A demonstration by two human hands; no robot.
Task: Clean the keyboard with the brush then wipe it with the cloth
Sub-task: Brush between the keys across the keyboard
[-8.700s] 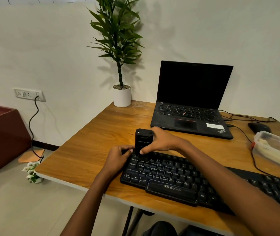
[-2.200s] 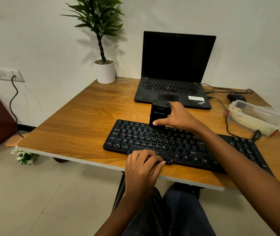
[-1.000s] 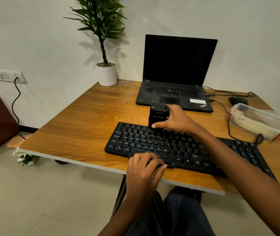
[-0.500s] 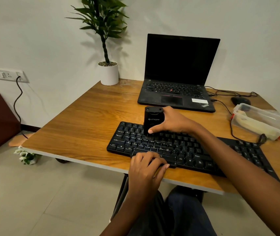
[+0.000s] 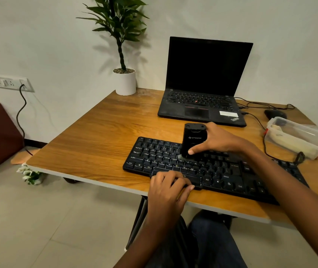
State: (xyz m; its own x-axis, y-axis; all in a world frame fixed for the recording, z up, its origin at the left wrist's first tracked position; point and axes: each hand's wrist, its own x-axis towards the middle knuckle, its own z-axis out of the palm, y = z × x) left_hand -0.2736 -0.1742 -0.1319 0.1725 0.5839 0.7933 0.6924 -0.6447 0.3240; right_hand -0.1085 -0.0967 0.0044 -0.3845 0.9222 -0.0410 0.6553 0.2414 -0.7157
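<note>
A black keyboard lies along the front of the wooden table. My right hand grips a black block-shaped brush that stands upright with its lower end on the middle letter keys. My left hand rests on the keyboard's front edge at the space bar, fingers curled over the rim. No cloth shows in view.
An open black laptop stands behind the keyboard. A potted plant is at the back left corner. At the right sit a clear plastic container, a black mouse and cables. The table's front edge is close to my lap.
The brush in my right hand has slid forward from the top key rows onto the middle letter rows. My left hand has stayed on the front edge.
</note>
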